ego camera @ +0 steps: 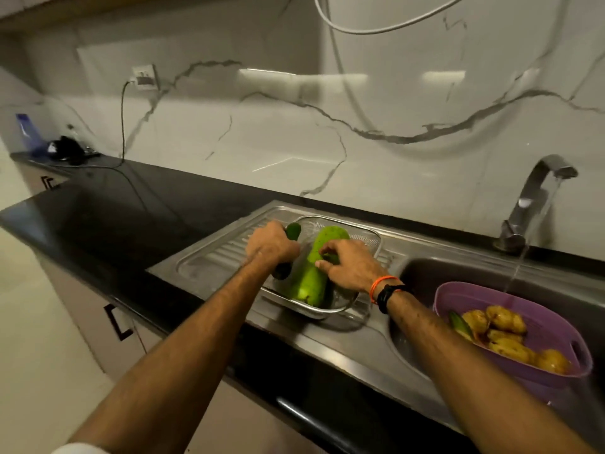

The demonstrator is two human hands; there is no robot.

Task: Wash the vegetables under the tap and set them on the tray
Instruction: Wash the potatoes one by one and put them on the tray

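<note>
A steel mesh tray (366, 236) stands on the sink's ribbed drainboard. In it lies a long pale green gourd (309, 276). My left hand (270, 245) grips a dark green cucumber (293, 231) at the tray's left edge. My right hand (348, 267) rests on the gourd, fingers curled over its upper side. Water runs from the tap (537, 198) into the sink at the right. A purple basket (510, 293) in the sink holds several potatoes (505, 326) and a green vegetable (458, 322).
The steel sink (422, 273) is set in a black countertop (124, 208) that stretches left. A black cable (123, 126) hangs from a wall socket to the counter. Dark items (65, 149) sit at the far left end.
</note>
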